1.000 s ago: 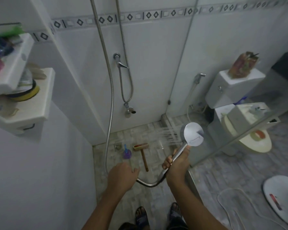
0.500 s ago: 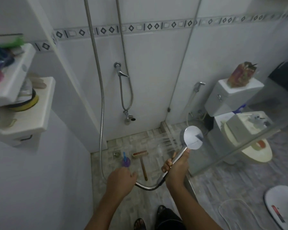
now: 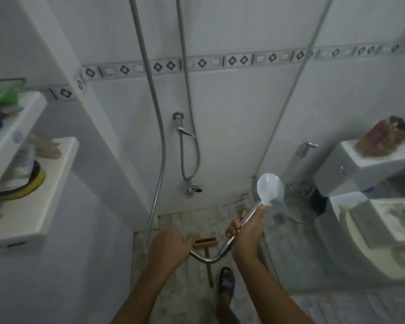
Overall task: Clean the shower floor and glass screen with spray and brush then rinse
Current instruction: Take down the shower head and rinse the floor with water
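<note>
Showerhead (image 3: 270,189) sits at 1 o'clock of R hand (image 3: 246,235), fingers wrapped tight on its handle; spray streaks at its 9 o'clock. L hand (image 3: 168,246) clenched round hose (image 3: 204,258). Brush (image 3: 206,242) on floor (image 3: 197,220) btw hands.

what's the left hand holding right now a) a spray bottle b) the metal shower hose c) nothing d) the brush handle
b: the left hand grips the metal hose, while the right hand holds the shower head and the brush lies on the shower floor.
</note>
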